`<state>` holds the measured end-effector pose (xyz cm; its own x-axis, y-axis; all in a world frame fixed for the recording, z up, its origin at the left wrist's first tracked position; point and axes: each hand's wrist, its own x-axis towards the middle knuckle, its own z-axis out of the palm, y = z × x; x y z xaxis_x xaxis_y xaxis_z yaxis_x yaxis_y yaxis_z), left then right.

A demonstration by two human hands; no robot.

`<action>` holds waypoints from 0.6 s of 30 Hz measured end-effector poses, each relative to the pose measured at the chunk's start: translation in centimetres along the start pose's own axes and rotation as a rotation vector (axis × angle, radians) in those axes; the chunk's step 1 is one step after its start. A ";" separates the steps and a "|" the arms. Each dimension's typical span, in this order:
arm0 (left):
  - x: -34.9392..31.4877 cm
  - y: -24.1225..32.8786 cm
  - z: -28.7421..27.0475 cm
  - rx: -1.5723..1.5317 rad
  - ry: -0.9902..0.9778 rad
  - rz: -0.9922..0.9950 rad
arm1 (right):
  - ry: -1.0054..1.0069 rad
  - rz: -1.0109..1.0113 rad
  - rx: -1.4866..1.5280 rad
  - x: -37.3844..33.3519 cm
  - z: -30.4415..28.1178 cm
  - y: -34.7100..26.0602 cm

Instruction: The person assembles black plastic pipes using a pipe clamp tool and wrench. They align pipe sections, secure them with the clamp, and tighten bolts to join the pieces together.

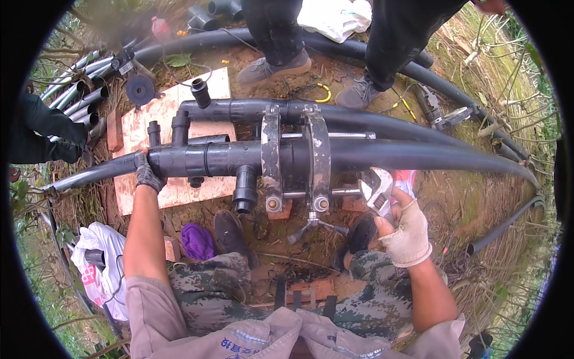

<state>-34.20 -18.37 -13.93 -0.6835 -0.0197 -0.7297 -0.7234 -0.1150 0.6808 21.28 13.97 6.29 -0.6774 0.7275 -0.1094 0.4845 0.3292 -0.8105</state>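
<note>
My left hand [148,174], in a dark grey glove, grips the left part of a black pipe fitting [182,160] with short branch stubs; some fingers are hidden behind it. My right hand [406,234], in a whitish glove, is closed around an adjustable wrench [378,192], its jaws raised just below the long black pipe [406,155]. Between my hands, a worn metal pipe clamp [271,158] with two rings holds the fitting and the pipe in line. Bolts with nuts [320,204] show at its near side, and a T-shaped handle [313,224] sticks out toward me.
A second black pipe [353,119] runs behind. Beneath the fitting lies a wooden board [131,194]. An angle grinder [141,88] and a power tool [439,110] lie farther off. One person's shoes [275,66] are opposite; another person's leg [48,131] is left. A purple cloth [198,242] lies nearby.
</note>
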 end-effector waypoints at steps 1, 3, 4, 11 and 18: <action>0.1 0.1 0.0 0.005 0.010 0.005 | 0.002 0.015 0.054 0.0 0.1 0.4; 0.2 0.1 0.1 0.014 0.028 0.009 | 0.004 0.064 0.162 -0.2 0.4 1.1; 0.1 0.0 0.2 0.018 0.037 0.009 | 0.006 0.099 0.215 -0.3 0.5 1.4; 0.1 -0.3 0.2 -0.006 0.076 0.015 | -0.037 0.090 0.020 0.0 0.4 2.9; 0.4 -0.6 0.4 -0.077 -0.013 0.054 | -0.044 0.140 -0.093 1.4 0.2 3.8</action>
<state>-34.06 -17.86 -14.61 -0.7228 -0.0154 -0.6908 -0.6762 -0.1904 0.7117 22.03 16.10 2.94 -0.6221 0.7438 -0.2444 0.6236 0.2820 -0.7291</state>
